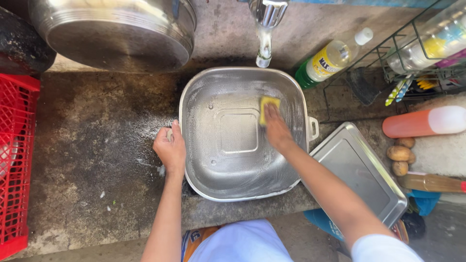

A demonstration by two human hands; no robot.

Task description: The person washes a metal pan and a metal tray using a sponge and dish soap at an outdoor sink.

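Observation:
A square steel pan [204, 165] with rounded corners sits on a rough concrete counter, soapy inside. My left hand [171, 149] grips the handle on its left rim. My right hand [276, 129] presses a yellow sponge [268, 107] against the pan's inner wall, toward the far right side. A metal tap [265, 29] hangs just above the pan's far rim.
A big round steel pot [116, 34] stands at the back left, a red plastic crate [17, 160] at the left edge. A flat steel tray [361, 174] lies right of the pan. Detergent bottle [332, 57], wire rack [417, 63], orange bottle [424, 122] and some potatoes [400, 154] crowd the right.

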